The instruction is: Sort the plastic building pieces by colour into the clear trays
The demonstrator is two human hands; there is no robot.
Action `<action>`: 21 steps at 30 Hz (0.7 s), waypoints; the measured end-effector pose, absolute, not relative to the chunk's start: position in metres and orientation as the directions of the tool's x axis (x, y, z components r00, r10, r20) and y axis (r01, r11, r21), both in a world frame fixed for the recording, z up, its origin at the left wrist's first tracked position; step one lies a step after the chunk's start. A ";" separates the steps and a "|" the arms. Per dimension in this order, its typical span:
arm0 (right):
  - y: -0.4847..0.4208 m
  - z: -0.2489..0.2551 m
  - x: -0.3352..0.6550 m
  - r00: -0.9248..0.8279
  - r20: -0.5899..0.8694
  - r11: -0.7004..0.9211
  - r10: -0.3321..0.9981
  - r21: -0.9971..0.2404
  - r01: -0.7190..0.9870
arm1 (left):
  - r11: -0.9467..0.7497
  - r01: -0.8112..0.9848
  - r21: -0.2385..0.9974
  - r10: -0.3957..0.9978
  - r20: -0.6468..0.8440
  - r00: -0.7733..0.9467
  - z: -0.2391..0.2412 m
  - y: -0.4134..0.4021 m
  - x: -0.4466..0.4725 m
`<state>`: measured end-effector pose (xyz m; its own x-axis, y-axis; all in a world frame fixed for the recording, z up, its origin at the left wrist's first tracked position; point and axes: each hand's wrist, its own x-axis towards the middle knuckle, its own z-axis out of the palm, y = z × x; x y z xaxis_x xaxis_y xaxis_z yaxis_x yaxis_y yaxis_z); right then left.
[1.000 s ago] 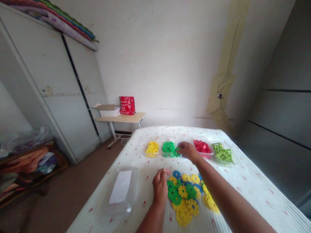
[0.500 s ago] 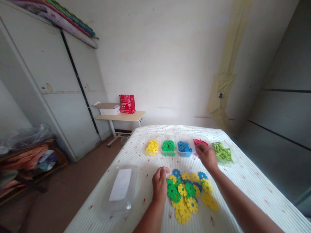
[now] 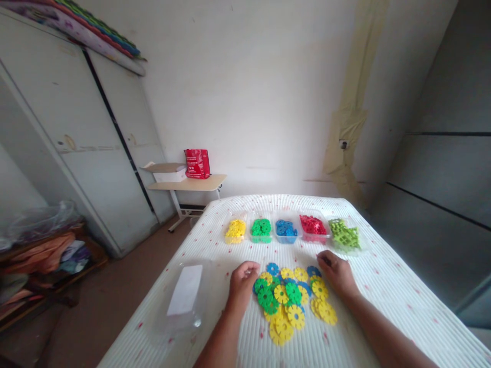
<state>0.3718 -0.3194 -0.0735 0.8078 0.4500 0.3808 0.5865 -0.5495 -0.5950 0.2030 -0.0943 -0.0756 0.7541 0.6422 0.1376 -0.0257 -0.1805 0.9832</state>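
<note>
A pile of flat snowflake discs (image 3: 288, 302) in yellow, green and blue lies on the white spotted bed cover (image 3: 383, 286). My left hand (image 3: 242, 278) rests at the pile's left edge with its fingers curled in; what it holds, if anything, is hidden. My right hand (image 3: 337, 273) sits at the pile's right edge, fingers bent together beside a blue disc (image 3: 313, 270). Beyond the pile stands a row of clear trays, each holding one colour: yellow (image 3: 235, 231), green (image 3: 261, 229), blue (image 3: 286, 230), red (image 3: 312, 227) and light green (image 3: 343, 235).
A clear plastic box (image 3: 183, 299) with white paper in it lies on the bed to my left. Past the bed are a small wooden side table (image 3: 187, 185) with a red bag (image 3: 197, 163), a grey wardrobe (image 3: 76, 153), and a cluttered low shelf (image 3: 42, 255).
My right hand has drawn back from the trays, passing over the red one, and come down at the pile's right edge. My left hand has barely moved. The camera has tipped slightly.
</note>
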 end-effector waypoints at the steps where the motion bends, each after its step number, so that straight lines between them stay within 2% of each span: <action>1: -0.319 -0.074 0.372 0.810 0.372 -0.552 0.454 -0.596 0.583 | -0.191 -0.004 0.982 0.599 0.119 0.792 -0.073 -0.091 0.199; 6: -0.318 -0.077 0.373 0.821 0.335 -0.569 0.462 -0.598 0.564 | -0.432 0.062 0.900 0.381 0.119 0.917 -0.070 -0.079 0.180; 11: -0.317 -0.074 0.371 0.812 0.338 -0.563 0.475 -0.592 0.576 | -0.655 0.063 0.753 0.255 0.141 0.957 -0.072 -0.085 0.176; 21: -0.316 -0.076 0.371 0.806 0.337 -0.575 0.487 -0.570 0.586 | -0.657 0.007 0.754 0.228 0.189 0.955 -0.074 -0.083 0.178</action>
<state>0.3712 -0.3160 -0.0758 0.8056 0.4875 0.3366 0.5864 -0.5753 -0.5702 0.1779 -0.0830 -0.0738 0.9551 0.2278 0.1893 0.0074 -0.6573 0.7536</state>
